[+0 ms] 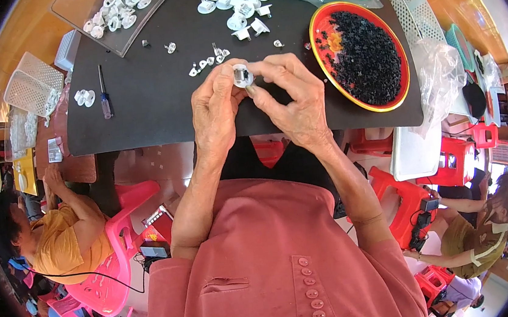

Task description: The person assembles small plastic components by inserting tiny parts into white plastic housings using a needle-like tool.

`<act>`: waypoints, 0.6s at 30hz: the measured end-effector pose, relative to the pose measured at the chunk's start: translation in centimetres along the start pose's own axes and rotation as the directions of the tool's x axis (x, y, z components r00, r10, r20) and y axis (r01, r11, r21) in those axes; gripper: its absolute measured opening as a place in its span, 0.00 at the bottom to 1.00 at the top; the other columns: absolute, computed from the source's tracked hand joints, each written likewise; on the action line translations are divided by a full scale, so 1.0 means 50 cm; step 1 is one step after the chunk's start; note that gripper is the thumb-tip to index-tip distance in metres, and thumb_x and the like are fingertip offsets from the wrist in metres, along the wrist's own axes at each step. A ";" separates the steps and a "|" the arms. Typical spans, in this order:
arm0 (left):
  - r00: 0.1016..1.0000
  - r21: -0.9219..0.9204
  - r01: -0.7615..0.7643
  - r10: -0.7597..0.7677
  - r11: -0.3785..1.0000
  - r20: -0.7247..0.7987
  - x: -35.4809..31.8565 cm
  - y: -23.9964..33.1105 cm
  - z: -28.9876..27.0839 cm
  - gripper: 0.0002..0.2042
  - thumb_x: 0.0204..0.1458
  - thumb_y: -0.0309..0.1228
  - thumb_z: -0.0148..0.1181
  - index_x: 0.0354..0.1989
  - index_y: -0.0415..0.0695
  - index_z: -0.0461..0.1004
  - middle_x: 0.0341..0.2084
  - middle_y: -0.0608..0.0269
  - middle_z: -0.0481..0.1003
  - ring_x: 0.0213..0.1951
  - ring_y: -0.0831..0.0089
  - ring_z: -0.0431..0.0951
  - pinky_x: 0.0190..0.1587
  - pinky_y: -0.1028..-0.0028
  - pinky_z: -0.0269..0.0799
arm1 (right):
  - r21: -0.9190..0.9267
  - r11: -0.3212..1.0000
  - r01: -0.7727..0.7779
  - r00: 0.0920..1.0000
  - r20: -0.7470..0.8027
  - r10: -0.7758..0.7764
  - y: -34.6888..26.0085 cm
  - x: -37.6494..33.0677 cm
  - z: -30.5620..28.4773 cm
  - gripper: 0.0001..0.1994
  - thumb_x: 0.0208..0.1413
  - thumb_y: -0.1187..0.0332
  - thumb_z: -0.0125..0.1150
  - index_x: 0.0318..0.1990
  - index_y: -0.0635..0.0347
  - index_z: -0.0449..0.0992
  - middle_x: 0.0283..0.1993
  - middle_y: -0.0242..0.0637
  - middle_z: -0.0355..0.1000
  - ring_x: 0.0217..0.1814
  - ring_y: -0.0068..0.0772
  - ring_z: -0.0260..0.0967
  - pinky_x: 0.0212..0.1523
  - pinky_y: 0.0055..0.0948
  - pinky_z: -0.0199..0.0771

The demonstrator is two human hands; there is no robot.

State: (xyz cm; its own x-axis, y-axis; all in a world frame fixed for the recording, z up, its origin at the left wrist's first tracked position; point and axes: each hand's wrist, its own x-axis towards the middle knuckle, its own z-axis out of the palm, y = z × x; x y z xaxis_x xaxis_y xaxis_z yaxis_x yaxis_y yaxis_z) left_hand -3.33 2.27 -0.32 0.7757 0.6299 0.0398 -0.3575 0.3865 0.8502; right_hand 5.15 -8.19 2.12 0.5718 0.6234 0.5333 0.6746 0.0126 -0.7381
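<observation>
A small round white plastic piece with a dark part on its face [242,75] is held up over the near part of the black tabletop [150,92]. It is gripped at its left side between the thumb and fingers of the left hand [215,104]. The thumb and index finger of the right hand [291,100] are brought close together at its right edge; whether anything is pinched between them cannot be told.

Small shiny pieces [210,60] are scattered just beyond the left hand. Farther off, a loose group of round white plastic pieces [236,21] is laid out. To the right, a heap of tiny black parts [372,55] is contained in a round red tray with a yellow rim [322,30]. At left, a dark-handled screwdriver [106,105] is placed beside a few white discs [85,98].
</observation>
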 end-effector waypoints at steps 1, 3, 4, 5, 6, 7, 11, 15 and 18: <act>1.000 -0.002 0.004 -0.005 1.000 -0.011 0.000 0.000 -0.002 0.17 0.62 0.37 0.46 0.45 0.34 0.72 0.34 0.64 0.73 0.34 0.79 0.72 0.39 0.77 0.72 | -0.050 0.998 0.043 0.999 -0.011 -0.044 0.001 -0.001 0.004 0.13 0.42 0.77 0.66 0.39 0.60 0.77 0.37 0.36 0.70 0.36 0.31 0.70 0.35 0.27 0.71; 1.000 -0.001 0.017 -0.017 1.000 -0.013 0.000 0.003 -0.002 0.16 0.62 0.37 0.46 0.45 0.34 0.72 0.33 0.65 0.73 0.34 0.80 0.72 0.40 0.78 0.71 | -0.068 0.994 0.081 0.997 -0.010 -0.082 0.005 -0.003 0.008 0.14 0.41 0.77 0.66 0.40 0.60 0.77 0.35 0.36 0.69 0.37 0.34 0.68 0.36 0.29 0.70; 1.000 -0.006 0.018 -0.019 1.000 -0.006 0.000 0.006 -0.003 0.16 0.62 0.36 0.46 0.45 0.35 0.72 0.33 0.65 0.73 0.34 0.80 0.72 0.40 0.78 0.71 | -0.076 0.991 0.106 0.994 -0.006 -0.107 0.007 -0.003 0.011 0.15 0.41 0.78 0.66 0.40 0.60 0.77 0.35 0.35 0.69 0.36 0.34 0.68 0.36 0.29 0.70; 0.999 -0.012 0.022 -0.023 1.000 -0.025 -0.002 0.009 0.002 0.16 0.62 0.37 0.46 0.45 0.35 0.72 0.33 0.66 0.73 0.34 0.81 0.72 0.40 0.79 0.71 | -0.090 0.986 0.137 0.991 0.008 -0.137 0.010 -0.004 0.013 0.15 0.41 0.78 0.65 0.41 0.59 0.77 0.35 0.35 0.68 0.36 0.35 0.66 0.37 0.31 0.68; 0.999 -0.014 0.018 -0.018 1.000 -0.032 -0.004 0.007 0.005 0.16 0.62 0.37 0.46 0.45 0.35 0.72 0.33 0.66 0.73 0.34 0.81 0.72 0.40 0.79 0.71 | -0.097 0.985 0.144 0.990 0.018 -0.142 0.011 -0.005 0.012 0.16 0.41 0.78 0.65 0.41 0.59 0.77 0.35 0.35 0.68 0.36 0.35 0.66 0.37 0.32 0.67; 0.999 -0.021 0.016 -0.017 1.000 -0.038 -0.005 0.004 0.004 0.16 0.62 0.37 0.46 0.45 0.35 0.72 0.33 0.66 0.73 0.34 0.81 0.72 0.40 0.79 0.71 | -0.107 0.983 0.148 0.989 0.032 -0.145 0.012 -0.007 0.014 0.16 0.41 0.78 0.65 0.41 0.59 0.77 0.35 0.34 0.67 0.36 0.35 0.66 0.37 0.32 0.67; 0.998 0.029 0.026 -0.024 0.999 -0.057 -0.003 -0.003 0.001 0.16 0.63 0.37 0.45 0.44 0.35 0.72 0.30 0.68 0.72 0.31 0.83 0.70 0.34 0.81 0.67 | -0.164 0.975 0.152 0.987 0.081 -0.141 0.008 -0.001 0.014 0.17 0.41 0.77 0.66 0.42 0.59 0.77 0.36 0.34 0.67 0.36 0.35 0.65 0.38 0.32 0.65; 0.999 0.048 0.027 -0.026 0.998 -0.034 -0.009 0.002 0.007 0.16 0.63 0.37 0.45 0.44 0.34 0.72 0.30 0.67 0.72 0.31 0.83 0.70 0.34 0.81 0.68 | -0.068 0.994 0.088 0.994 0.068 -0.084 0.006 -0.002 0.009 0.18 0.40 0.77 0.66 0.43 0.60 0.77 0.36 0.35 0.68 0.36 0.34 0.67 0.38 0.31 0.67; 0.996 0.072 0.089 -0.087 0.993 -0.033 -0.010 0.017 0.025 0.14 0.62 0.33 0.46 0.46 0.35 0.72 0.31 0.66 0.73 0.32 0.83 0.71 0.36 0.79 0.69 | 0.050 0.998 -0.030 0.999 -0.040 0.032 0.002 -0.001 0.003 0.17 0.42 0.78 0.66 0.44 0.61 0.76 0.38 0.37 0.70 0.34 0.32 0.69 0.36 0.27 0.71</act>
State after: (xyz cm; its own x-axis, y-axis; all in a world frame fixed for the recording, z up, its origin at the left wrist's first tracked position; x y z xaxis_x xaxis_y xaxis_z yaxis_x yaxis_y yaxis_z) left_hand -3.36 1.44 1.06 0.7860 0.6161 -0.0517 -0.2485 0.3914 0.8860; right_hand 5.12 -8.09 1.93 0.6116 0.5917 0.5252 0.6326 0.0330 -0.7738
